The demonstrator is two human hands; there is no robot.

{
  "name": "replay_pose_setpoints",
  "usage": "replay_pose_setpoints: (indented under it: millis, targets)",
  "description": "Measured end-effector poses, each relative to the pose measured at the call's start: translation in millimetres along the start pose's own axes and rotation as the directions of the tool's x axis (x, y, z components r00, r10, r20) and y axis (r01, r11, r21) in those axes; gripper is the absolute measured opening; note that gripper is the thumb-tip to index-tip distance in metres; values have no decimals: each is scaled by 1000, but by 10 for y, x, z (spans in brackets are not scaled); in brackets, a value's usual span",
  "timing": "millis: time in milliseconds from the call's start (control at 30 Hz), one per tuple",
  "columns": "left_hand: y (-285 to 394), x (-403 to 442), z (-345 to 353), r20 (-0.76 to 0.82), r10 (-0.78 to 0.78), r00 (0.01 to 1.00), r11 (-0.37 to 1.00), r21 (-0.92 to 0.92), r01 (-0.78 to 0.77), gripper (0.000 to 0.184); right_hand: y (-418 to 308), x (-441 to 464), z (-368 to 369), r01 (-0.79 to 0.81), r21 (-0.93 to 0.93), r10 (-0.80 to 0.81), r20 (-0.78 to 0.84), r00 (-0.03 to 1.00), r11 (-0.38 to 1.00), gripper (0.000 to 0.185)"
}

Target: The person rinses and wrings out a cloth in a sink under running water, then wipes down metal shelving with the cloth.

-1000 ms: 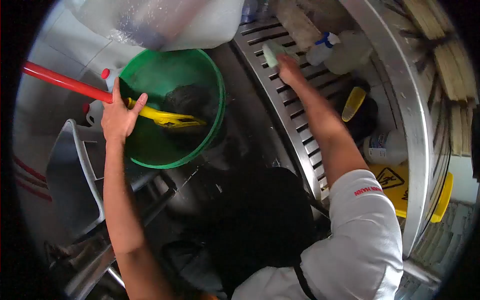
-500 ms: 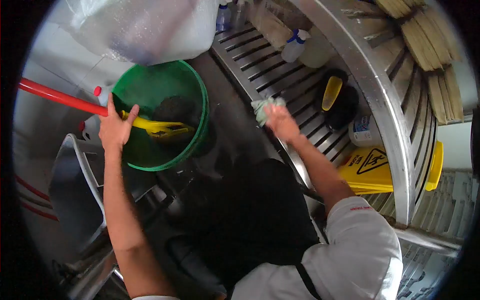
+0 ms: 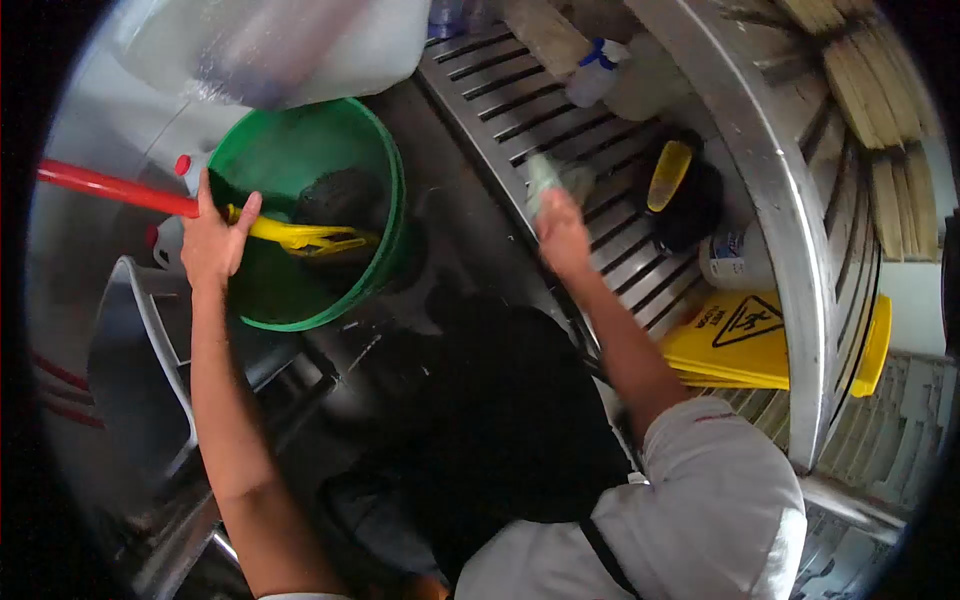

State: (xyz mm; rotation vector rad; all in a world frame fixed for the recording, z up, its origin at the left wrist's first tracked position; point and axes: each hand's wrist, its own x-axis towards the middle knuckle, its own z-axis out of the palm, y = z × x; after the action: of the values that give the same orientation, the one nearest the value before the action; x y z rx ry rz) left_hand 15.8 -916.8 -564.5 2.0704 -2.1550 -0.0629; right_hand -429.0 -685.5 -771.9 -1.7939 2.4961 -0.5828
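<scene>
My left hand (image 3: 210, 245) is at the left rim of a green bucket (image 3: 397, 190), around a mop handle (image 3: 115, 186). Its index finger and thumb point upward, while the other fingers are hidden. The handle is red, with a yellow mop clamp (image 3: 310, 238) leaning into the bucket. Inside lies a dark, stringy mass (image 3: 345, 200). My right hand (image 3: 563, 235) is closed on a pale, crumpled cloth (image 3: 545, 180), blurred by motion, over the slatted metal shelf (image 3: 500, 100).
On the shelf are a spray bottle (image 3: 595, 75), a black brush-like item with a yellow insert (image 3: 670, 175), a white labelled jug (image 3: 730, 257) and yellow wet-floor signs (image 3: 735, 340). Plastic wrap (image 3: 270, 50) hangs above the bucket. A curved metal shelf edge (image 3: 790, 230) rises at right.
My right hand has moved the cloth slightly upward and inward over the slats. My left hand keeps its place at the bucket and handle. The whole view has shifted a little.
</scene>
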Motion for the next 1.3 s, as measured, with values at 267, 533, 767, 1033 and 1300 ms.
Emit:
replay_pose_setpoints:
  millis: [267,533,767,1033,1300]
  targets:
    - [8,-2,-71,31,-25,999,998,54,23,101,186,4,-495,-188,-288,232,126,965,939,37]
    - [45,-47,-138,39,-34,999,999,12,33,103,-341,-601,-252,51,-31,-52,-62,997,998,45]
    - [-36,12,-42,37,-11,999,1000,13,11,103,289,-492,-653,-248,-165,265,91,960,955,49]
    - [17,-20,-116,47,-25,999,1000,6,25,102,-348,-1185,-545,-45,-47,45,13,999,998,50]
    - [-50,1,-41,8,0,1000,1000,7,0,104,428,-854,-505,-395,-374,382,-112,918,839,62]
